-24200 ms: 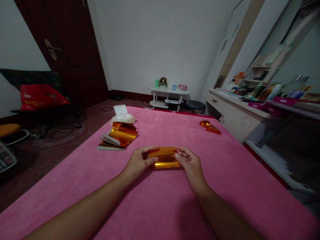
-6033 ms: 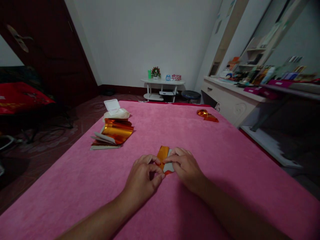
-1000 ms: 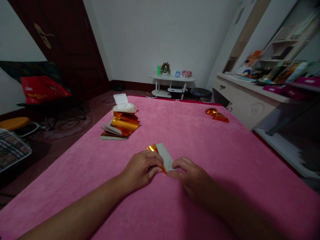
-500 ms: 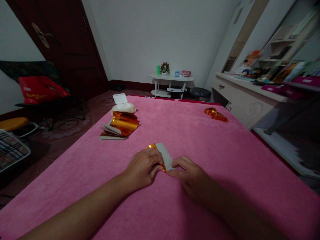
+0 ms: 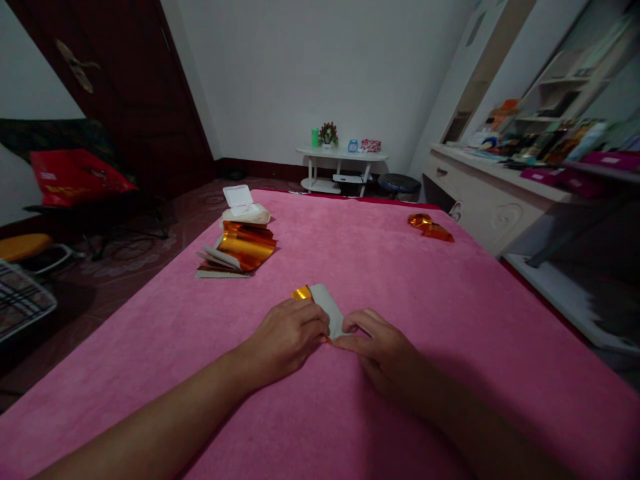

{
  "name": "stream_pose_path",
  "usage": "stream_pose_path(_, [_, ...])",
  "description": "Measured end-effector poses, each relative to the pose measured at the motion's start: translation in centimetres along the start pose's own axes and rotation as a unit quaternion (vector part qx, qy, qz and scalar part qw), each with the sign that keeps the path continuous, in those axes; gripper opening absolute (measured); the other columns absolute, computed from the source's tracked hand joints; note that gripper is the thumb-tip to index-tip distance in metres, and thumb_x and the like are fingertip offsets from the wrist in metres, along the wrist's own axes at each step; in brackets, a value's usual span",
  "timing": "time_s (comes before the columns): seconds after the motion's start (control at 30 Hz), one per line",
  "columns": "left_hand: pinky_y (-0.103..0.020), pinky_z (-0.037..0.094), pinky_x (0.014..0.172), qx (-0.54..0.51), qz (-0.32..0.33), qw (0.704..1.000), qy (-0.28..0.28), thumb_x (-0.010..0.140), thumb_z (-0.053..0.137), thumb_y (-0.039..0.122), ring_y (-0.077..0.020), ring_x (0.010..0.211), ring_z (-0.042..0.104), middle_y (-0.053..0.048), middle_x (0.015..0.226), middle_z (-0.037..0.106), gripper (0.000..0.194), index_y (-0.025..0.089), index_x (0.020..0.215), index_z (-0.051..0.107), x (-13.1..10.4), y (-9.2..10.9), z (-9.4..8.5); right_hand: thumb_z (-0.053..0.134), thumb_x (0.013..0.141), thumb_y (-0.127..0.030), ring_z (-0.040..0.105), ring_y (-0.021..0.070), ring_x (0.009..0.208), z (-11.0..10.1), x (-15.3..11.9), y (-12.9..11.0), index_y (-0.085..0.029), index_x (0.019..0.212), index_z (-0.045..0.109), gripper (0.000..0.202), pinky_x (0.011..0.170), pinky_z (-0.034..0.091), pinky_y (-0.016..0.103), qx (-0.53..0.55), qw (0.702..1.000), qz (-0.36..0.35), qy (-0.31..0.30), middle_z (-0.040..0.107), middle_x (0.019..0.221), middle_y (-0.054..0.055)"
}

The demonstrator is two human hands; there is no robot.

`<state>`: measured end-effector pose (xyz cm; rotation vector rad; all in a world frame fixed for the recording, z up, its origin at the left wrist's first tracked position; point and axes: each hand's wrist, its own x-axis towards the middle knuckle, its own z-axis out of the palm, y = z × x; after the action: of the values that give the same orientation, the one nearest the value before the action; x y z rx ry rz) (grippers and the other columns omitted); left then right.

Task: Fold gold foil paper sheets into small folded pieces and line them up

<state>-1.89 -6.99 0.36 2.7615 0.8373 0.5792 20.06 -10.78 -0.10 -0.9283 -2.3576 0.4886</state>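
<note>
Now the left hand (image 5: 291, 335) covers folded gold-and-grey foil paper (image 5: 326, 305), grip unclear; the right hand (image 5: 384, 348) pinches its corner.

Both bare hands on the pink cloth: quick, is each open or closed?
Left hand: closed on the folded gold-and-grey foil paper.
Right hand: at the paper's near right edge; pinching or not, cannot tell.
</note>
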Motion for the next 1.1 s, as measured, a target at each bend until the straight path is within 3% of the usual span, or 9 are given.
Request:
stream_pose_path(0.17, [-0.028, 0.041, 0.074, -0.040, -0.024, 0.999, 0.001, 0.087, 0.050, 0.016, -0.0165, 0.083, 0.055, -0.003, 0.089, 0.061, 0.012, 0.017, 0.084, 0.061, 0.2, 0.2, 0.1, 0.039, 0.082, 0.001, 0.050, 0.0186, 0.091, -0.2, 0.0, -0.3, -0.023, 0.109, 0.065, 0.044, 0.078, 0.046, 0.033, -0.005, 1.000, 0.000, -0.008, 0.055, 0.098, 0.008])
stream_pose_path(0.43, [-0.032, 0.043, 0.083, -0.098, -0.091, 0.991, 0.014, 0.078, 0.060, 0.017, -0.0190, 0.095, 0.056, -0.003, 0.108, 0.059, 0.008, 0.019, 0.075, 0.067, 0.7, 0.1, 0.1, 0.040, 0.077, 0.004, 0.050, 0.0193, 0.091, -0.1, -0.1, -0.5, -0.023, 0.109, 0.064, 0.048, 0.078, 0.046, 0.033, -0.017, 1.000, 0.000, -0.018, 0.055, 0.098, 0.009])
stream_pose_path(0.6, [-0.028, 0.045, 0.073, -0.147, -0.125, 0.981, 0.014, 0.071, 0.062, 0.014, -0.0172, 0.089, 0.059, -0.004, 0.102, 0.060, 0.008, 0.017, 0.069, 0.068, 0.8, 0.0, 0.3, 0.040, 0.076, 0.005, 0.049, 0.0192, 0.092, 0.1, -0.2, -0.1, -0.023, 0.111, 0.064, 0.050, 0.077, 0.046, 0.033, -0.017, 1.000, -0.007, -0.008, 0.055, 0.101, 0.009])
stream_pose_path(0.8, [-0.023, 0.045, 0.066, -0.199, -0.149, 0.968, 0.028, 0.069, 0.062, 0.011, -0.0179, 0.096, 0.058, -0.006, 0.096, 0.060, 0.009, 0.016, 0.063, 0.067, 0.8, -0.3, 0.8, 0.039, 0.074, 0.006, 0.049, 0.0196, 0.089, -0.1, 0.0, -0.3, -0.022, 0.107, 0.065, 0.050, 0.075, 0.046, 0.034, -0.021, 1.000, -0.017, -0.003, 0.055, 0.098, 0.009])
stream_pose_path(1.1, [-0.021, 0.046, 0.064, -0.267, -0.185, 0.945, 0.020, 0.072, 0.063, 0.017, -0.0099, 0.074, 0.058, -0.007, 0.112, 0.053, 0.009, 0.014, 0.067, 0.069, 0.6, -0.9, 1.2, 0.039, 0.078, 0.004, 0.050, 0.0191, 0.088, -0.1, 0.1, -0.6, -0.020, 0.100, 0.066, 0.043, 0.074, 0.046, 0.032, -0.033, 0.999, -0.018, 0.001, 0.056, 0.096, 0.009])
